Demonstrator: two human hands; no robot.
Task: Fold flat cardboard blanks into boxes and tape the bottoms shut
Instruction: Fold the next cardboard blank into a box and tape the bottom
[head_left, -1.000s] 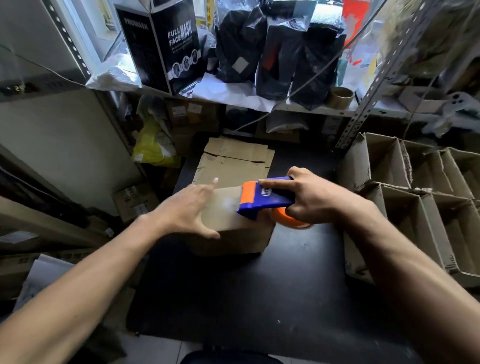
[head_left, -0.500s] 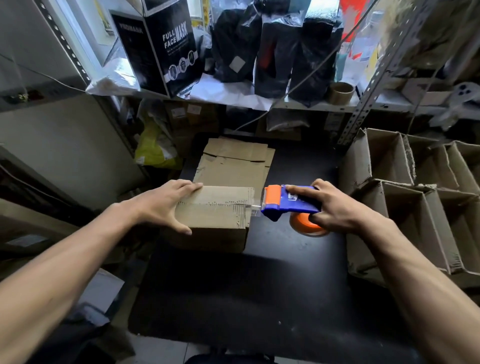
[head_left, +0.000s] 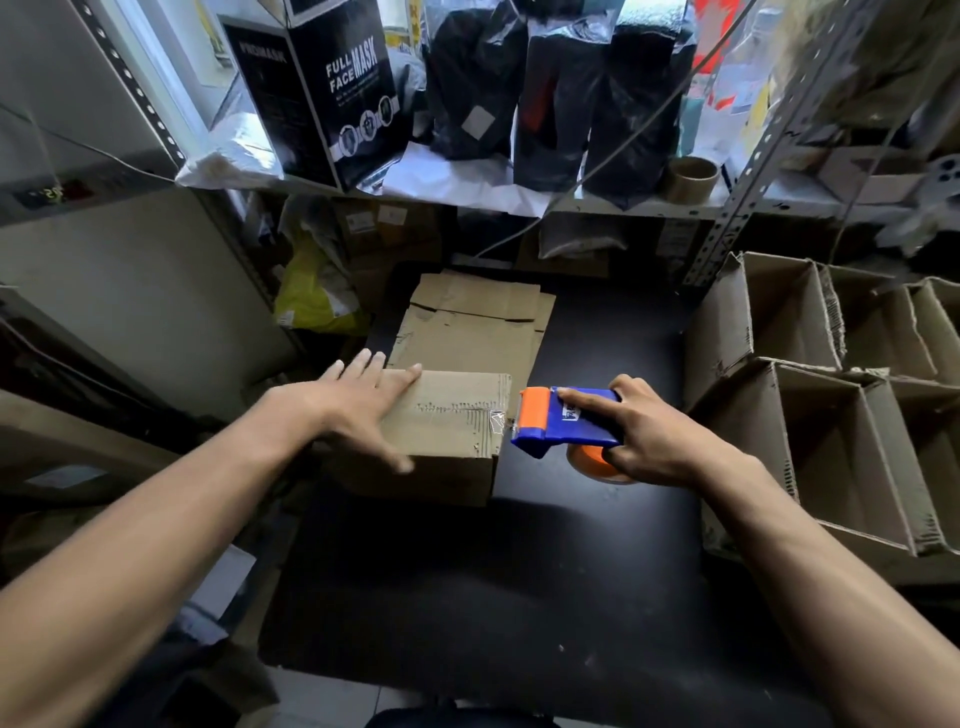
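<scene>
Your left hand (head_left: 358, 410) lies flat with fingers spread on top of the box (head_left: 441, 436), pinning it to the black table (head_left: 519, 571); your right hand (head_left: 644, 436) is wrapped around the blue-and-orange tape dispenser (head_left: 563, 418), just off the box's right edge. The tape (head_left: 496, 422) looks crinkled where it leaves the seam, so a sideways pull could lift or wrinkle the end instead of cutting cleanly, and if your flat hand eases off, the box could slide toward the dispenser. The box sits bottom-up near the table's left side, brown, scuffed and ragged along the right edge, with a clear strip along the seam. Flat blanks (head_left: 478, 322) lie just behind it; finished open boxes (head_left: 810, 395) stand to the right.
</scene>
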